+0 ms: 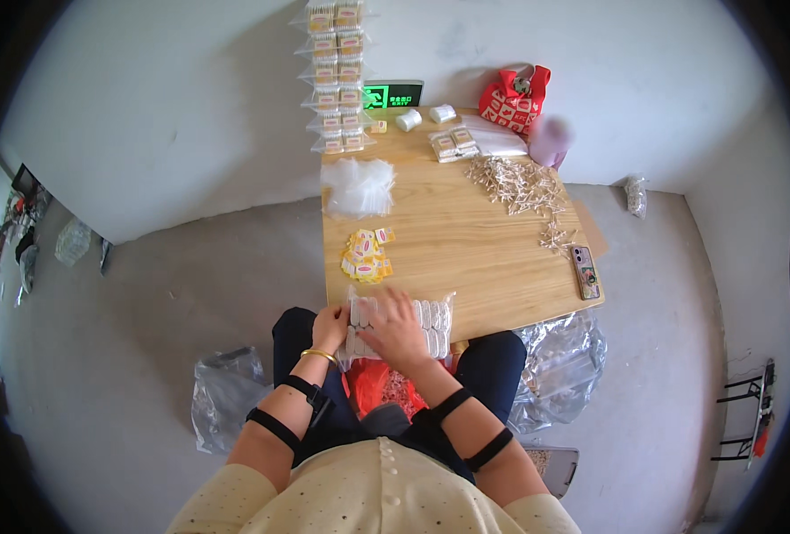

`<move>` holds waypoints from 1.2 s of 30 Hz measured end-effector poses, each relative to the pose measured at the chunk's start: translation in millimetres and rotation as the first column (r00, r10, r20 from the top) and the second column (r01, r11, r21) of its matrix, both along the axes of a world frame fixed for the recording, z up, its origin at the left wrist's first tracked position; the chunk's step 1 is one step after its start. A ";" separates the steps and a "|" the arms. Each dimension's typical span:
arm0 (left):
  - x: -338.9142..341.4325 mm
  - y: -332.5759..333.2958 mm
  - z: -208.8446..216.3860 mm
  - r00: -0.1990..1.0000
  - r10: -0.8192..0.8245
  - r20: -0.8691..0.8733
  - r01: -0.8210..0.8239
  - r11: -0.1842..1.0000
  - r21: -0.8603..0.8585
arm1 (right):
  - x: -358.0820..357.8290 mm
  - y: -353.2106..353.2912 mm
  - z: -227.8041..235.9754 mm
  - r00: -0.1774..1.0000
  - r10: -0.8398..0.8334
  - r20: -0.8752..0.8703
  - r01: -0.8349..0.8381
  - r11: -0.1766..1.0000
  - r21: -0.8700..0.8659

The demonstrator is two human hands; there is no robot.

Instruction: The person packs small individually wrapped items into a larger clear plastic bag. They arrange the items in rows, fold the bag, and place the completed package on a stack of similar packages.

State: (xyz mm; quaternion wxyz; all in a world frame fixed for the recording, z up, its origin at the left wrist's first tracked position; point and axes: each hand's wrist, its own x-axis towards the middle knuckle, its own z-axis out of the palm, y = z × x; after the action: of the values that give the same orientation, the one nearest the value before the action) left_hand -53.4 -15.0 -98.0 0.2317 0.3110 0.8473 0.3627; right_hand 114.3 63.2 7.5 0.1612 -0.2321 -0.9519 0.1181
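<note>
At near edge of wooden counter point(466, 258), lower centre: showed clear bag point(439, 329) lengthwise left–right, right hand point(396, 329) over middle, grip unclenched, left hand point(329, 328) at left end, grip indeterminable.

We cannot see the middle of the clear pack point(437, 322), which the blurred right hand point(395, 327) covers, nor tell whether the left hand point(330, 327) pinches its end. The upper edge cuts off the packet tower point(337, 73). We find the pinkish container point(551, 140) blurred, the far-left clutter point(23, 214) too small to identify.
</note>
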 end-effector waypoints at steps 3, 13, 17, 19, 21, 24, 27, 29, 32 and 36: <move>-1.1 -3.8 1.7 0.985 0.030 0.169 -0.040 0.998 0.054 | -17.6 -9.3 -16.9 0.995 0.100 0.016 -0.100 0.995 0.021; 8.6 -24.8 23.8 0.976 0.130 -0.172 -0.085 0.965 0.247 | -12.8 -11.0 -11.2 0.993 0.062 0.097 -0.061 0.998 -0.013; 5.5 -33.9 31.4 0.968 0.138 -0.211 -0.065 0.945 0.320 | -8.0 -7.5 -0.7 0.995 0.037 0.092 -0.034 0.999 -0.037; -1.0 -39.9 31.7 0.988 0.095 -0.124 -0.062 0.967 0.248 | -5.5 -7.2 -7.8 0.992 0.065 0.113 -0.065 0.998 -0.002; -9.2 -49.5 32.2 0.998 0.051 0.033 -0.054 0.993 0.101 | -5.6 -10.8 -12.8 0.988 0.083 0.127 -0.088 0.996 0.031; -19.6 -56.0 22.8 0.982 -0.070 -0.175 0.084 0.994 0.073 | -10.0 -17.6 -14.5 0.985 0.099 0.138 -0.108 0.992 0.065; -20.0 -62.9 32.2 0.992 0.029 -0.122 -0.008 0.986 0.164 | -10.4 -19.4 -15.0 0.984 0.107 0.142 -0.117 0.991 0.064; -8.8 -61.1 38.5 0.963 -0.035 0.269 -0.021 0.979 0.205 | -10.3 -19.2 -20.4 0.986 0.100 0.133 -0.109 0.992 0.060; 23.8 -52.6 55.5 0.853 -0.067 0.518 -0.079 0.964 0.256 | -10.8 -14.6 -29.4 0.993 0.104 0.064 -0.104 0.994 0.010; 25.8 -45.6 42.7 0.837 -0.007 0.548 -0.117 0.974 0.192 | 13.4 12.3 -22.0 0.943 -0.193 -0.272 0.109 0.949 -0.296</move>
State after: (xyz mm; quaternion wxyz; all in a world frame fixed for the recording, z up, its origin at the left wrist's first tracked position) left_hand -27.6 -60.6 -55.2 0.4169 0.1940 0.7100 0.5333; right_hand 127.7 75.6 -14.6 0.2773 -0.3050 -0.8699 0.2708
